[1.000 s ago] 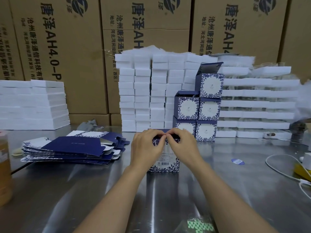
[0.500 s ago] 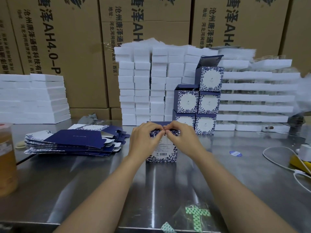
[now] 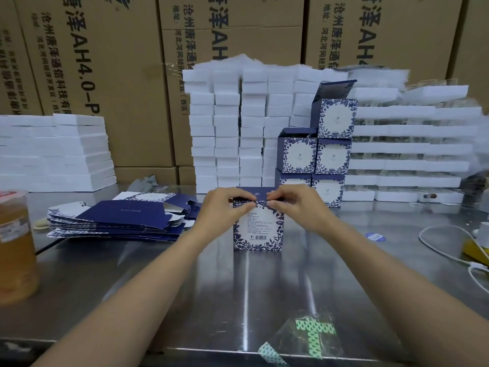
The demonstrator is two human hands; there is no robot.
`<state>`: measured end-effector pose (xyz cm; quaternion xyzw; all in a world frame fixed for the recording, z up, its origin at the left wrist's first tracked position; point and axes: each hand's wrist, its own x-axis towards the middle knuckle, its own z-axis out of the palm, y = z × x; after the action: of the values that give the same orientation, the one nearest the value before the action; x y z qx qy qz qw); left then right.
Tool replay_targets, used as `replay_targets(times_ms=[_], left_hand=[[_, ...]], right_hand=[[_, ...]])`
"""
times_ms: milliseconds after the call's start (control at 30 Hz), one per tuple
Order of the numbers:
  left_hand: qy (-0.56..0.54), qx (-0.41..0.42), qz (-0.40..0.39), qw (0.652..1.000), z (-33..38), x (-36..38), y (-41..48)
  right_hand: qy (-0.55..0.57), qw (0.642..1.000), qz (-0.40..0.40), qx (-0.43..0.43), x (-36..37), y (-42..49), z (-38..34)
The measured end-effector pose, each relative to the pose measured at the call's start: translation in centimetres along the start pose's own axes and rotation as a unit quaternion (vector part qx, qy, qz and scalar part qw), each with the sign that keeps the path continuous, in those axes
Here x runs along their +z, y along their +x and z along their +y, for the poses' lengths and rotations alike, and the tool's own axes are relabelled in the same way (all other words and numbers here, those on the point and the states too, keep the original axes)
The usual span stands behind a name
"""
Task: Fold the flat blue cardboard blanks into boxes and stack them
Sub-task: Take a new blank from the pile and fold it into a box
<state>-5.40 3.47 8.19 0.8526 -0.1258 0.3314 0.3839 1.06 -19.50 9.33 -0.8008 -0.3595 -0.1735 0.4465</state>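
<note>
A blue floral box (image 3: 258, 229) stands upright on the steel table (image 3: 238, 287), its barcode side facing me. My left hand (image 3: 225, 205) and my right hand (image 3: 293, 205) both pinch the dark blue top flap at the box's upper edge, fingertips almost meeting. A pile of flat blue blanks (image 3: 119, 221) lies to the left. Behind the box, finished blue boxes (image 3: 317, 154) are stacked in two columns, the top right one with its lid up.
White foam blocks (image 3: 238, 128) are piled behind, with white trays (image 3: 410, 149) at right and more at left (image 3: 55, 152). Brown cartons form the back wall. An amber jar (image 3: 14, 247) stands far left. White cables (image 3: 449, 247) trail at right.
My hands stay on the box's top edge; the dark blue lid flap now shows above my fingers. The camera view has shifted slightly.
</note>
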Motion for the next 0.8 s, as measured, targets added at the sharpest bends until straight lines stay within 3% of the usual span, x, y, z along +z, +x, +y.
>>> replay_targets(times_ms=[100,233,433,600,733,800], left_hand=[[-0.046,-0.025,0.014,0.999,-0.6,-0.3,0.0],[-0.074,-0.021,0.04,0.996,-0.6,0.6,-0.3],[-0.035,-0.033,-0.035,0.998,-1.3,-2.1,0.1],[-0.027,-0.032,0.064,0.997,-2.1,-0.7,-0.9],[-0.036,-0.04,0.044,0.998,-2.1,-0.9,-0.7],[-0.079,-0.04,0.053,0.995,-2.4,-0.6,-1.2]], right_hand=[[0.044,0.999,0.017,0.017,-0.1,-0.3,0.5],[0.015,0.999,0.034,-0.006,0.6,-0.6,0.3],[0.057,0.998,0.027,0.002,-0.4,-0.8,0.8],[0.065,0.996,0.054,-0.004,0.3,-0.9,1.1],[0.081,0.995,0.05,0.007,0.0,-0.9,1.2],[0.154,0.986,0.05,0.042,-0.2,-1.4,1.9]])
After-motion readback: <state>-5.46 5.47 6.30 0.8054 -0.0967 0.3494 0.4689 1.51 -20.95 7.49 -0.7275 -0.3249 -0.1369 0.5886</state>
